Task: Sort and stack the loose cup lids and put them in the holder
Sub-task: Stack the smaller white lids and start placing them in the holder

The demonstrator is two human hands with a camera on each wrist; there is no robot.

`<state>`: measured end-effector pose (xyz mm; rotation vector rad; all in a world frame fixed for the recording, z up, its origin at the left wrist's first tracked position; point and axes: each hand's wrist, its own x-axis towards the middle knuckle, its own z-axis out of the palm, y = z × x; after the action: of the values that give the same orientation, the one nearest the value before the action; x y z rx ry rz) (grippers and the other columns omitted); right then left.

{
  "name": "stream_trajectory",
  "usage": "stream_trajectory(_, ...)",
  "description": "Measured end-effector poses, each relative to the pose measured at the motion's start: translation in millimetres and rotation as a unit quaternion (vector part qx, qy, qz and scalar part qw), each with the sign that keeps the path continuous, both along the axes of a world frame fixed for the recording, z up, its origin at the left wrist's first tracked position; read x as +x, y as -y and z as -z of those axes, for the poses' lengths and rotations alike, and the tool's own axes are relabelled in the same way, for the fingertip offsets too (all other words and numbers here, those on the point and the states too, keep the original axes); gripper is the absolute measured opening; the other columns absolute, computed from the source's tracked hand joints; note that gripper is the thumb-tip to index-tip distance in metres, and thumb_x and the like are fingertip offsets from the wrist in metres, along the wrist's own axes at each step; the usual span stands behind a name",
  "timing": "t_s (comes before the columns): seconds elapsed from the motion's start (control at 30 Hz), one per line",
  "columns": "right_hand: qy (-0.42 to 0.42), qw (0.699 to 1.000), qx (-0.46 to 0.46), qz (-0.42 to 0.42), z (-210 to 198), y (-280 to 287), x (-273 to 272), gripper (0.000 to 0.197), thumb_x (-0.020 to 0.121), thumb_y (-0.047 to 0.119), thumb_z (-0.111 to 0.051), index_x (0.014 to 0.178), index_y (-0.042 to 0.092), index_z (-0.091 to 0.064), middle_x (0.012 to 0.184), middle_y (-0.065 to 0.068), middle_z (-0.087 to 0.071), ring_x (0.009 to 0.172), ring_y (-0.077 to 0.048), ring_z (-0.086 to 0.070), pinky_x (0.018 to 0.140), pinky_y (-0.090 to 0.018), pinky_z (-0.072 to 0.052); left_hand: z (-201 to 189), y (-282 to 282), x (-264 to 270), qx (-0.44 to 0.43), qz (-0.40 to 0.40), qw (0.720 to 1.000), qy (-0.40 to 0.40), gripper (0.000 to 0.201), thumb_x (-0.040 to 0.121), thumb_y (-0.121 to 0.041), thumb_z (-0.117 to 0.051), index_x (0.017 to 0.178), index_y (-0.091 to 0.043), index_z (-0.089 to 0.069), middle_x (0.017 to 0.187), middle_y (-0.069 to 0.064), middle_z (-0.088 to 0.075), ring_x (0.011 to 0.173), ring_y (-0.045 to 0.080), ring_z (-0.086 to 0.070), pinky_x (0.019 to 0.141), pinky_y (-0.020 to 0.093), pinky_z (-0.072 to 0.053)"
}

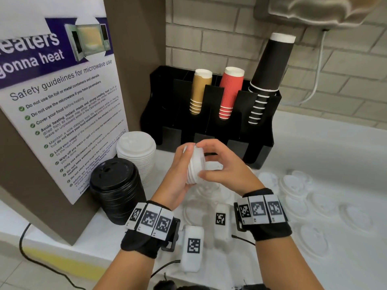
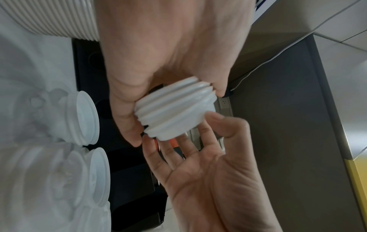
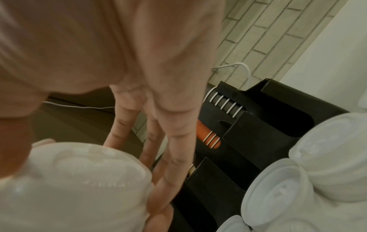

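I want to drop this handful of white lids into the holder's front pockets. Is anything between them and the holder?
Nothing visible. Both hands hold the small lid stack in the air right before the black holder, whose low front pockets look open.

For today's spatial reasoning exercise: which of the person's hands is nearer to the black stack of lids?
Left. The left hand holds the small white lid stack just right of the black stack of lids; the right hand grips it from the far side.

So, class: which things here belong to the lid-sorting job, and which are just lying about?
Job:
small lid stack held by left hand and right hand
loose white lids
tall white lid stack
black lid stack
holder

Lying about:
microwave poster
white cable
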<state>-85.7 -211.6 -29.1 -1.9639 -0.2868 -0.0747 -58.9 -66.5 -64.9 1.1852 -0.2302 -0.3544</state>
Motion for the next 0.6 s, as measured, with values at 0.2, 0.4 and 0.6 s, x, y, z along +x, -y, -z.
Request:
stream_trajectory(0.2, -0.026, 0.999, 0.022, 0.036, 7.5, 2.4, 4.3, 0.049, 0.080, 0.020, -0.074, 0.124, 0.029, -0.053, 0.119, 0.014, -0.057, 0.109, -0.003, -0.057, 0.087, -0.021, -0.051, 4.4, -1.7, 4.9, -0.007, -0.031, 1.000, -0.002, 0.033, 0.094, -0.047, -0.050, 0.123, -0.031, -0.051, 0.123, 0.002, -0.061, 0.104, 0.015, -0.066, 0.077, 0.034, -0.057)
stream_trajectory(0.4, -0.135, 0.941, -0.297, 0.086, 34.9, 14.4, 14.8, 0.051, 0.075, 0.041, -0.076, 0.120, 0.029, -0.055, 0.119, 0.002, -0.044, 0.110, -0.016, -0.046, 0.088, -0.025, -0.043, 5.3, -8.9, 12.2, -0.013, -0.074, 0.997, -0.009, 0.013, 0.097, -0.035, -0.049, 0.110, -0.035, -0.052, 0.101, -0.008, -0.056, 0.085, 0.005, -0.060, 0.063, 0.022, -0.052)
stream_trajectory(0.6, -0.176, 0.917, -0.347, 0.093, 51.5, 8.1, 19.3, 0.049, 0.071, 0.035, -0.080, 0.111, 0.024, -0.054, 0.114, 0.000, -0.038, 0.095, -0.018, -0.048, 0.076, -0.025, -0.042, 7.2, -11.0, 11.4, -0.001, -0.069, 0.998, -0.005, 0.014, 0.096, -0.031, -0.051, 0.109, -0.037, -0.051, 0.101, -0.010, -0.055, 0.083, 0.003, -0.059, 0.062, 0.022, -0.050)
